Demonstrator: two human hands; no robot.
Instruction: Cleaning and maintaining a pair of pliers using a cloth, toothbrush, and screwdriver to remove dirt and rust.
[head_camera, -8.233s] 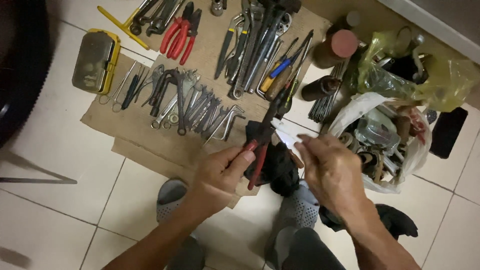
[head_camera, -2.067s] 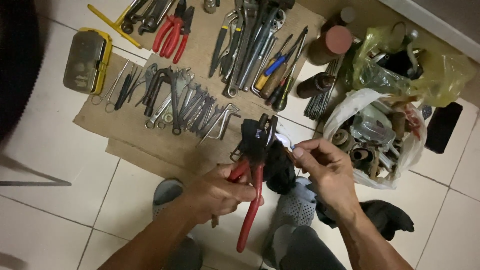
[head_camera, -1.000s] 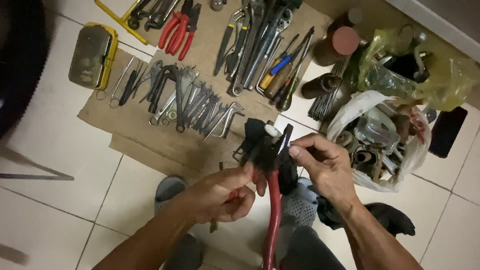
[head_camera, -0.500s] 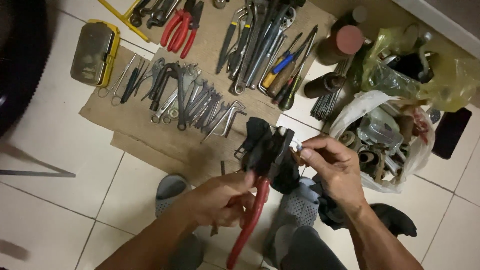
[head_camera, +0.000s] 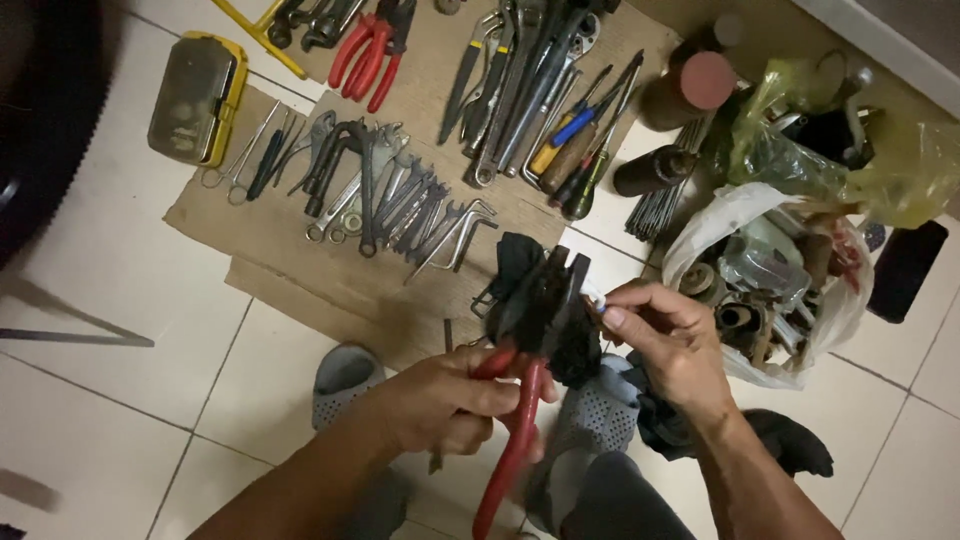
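Observation:
My left hand grips the red handles of large black-jawed pliers, held upright over my feet. The black jaws point up toward a dark rag draped around them. My right hand pinches a small white piece right at the jaws' tip, fingers closed on it. Both forearms reach in from the bottom of the view.
A cardboard sheet holds several wrenches, red pliers, screwdrivers and a yellow case. A white plastic bag of metal parts lies to the right, beside a yellow-green bag. Grey shoes are below.
The pliers swung from tilted to nearly upright in my left hand. My right hand stayed at the jaws, pinching the small white piece.

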